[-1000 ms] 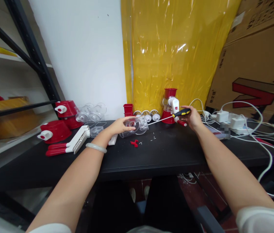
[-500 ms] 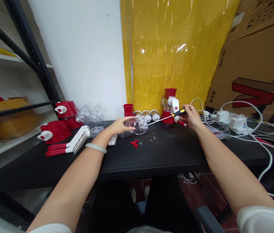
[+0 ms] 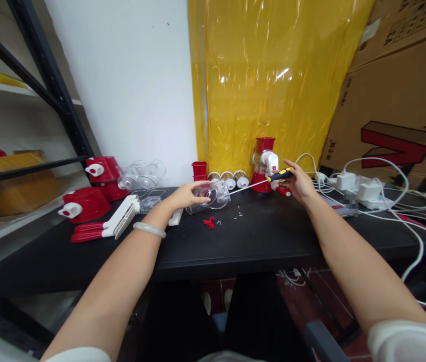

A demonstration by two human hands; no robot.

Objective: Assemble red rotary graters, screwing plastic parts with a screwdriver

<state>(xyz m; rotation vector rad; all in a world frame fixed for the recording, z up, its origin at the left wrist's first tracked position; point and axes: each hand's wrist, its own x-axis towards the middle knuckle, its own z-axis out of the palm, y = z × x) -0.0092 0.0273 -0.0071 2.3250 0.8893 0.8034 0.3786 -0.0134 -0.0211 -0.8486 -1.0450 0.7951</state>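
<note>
My left hand is wrapped round a clear plastic housing that lies on its side on the black table. My right hand holds the black and yellow handle of a screwdriver, with the index finger raised off it. The screwdriver's long shaft points left and its tip meets the right end of the housing; the exact contact point is too small to make out. A red plastic piece and several small screws lie in front of the housing.
Red bases, red-handled white parts and clear housings are at the left. Metal-and-white drums and an assembled red and white grater stand at the back. White cables and adapters spread over the right side.
The fingers of my right hand have loosened and spread on the screwdriver handle, the index finger lifting upward. My left hand and the housing look unmoved.
</note>
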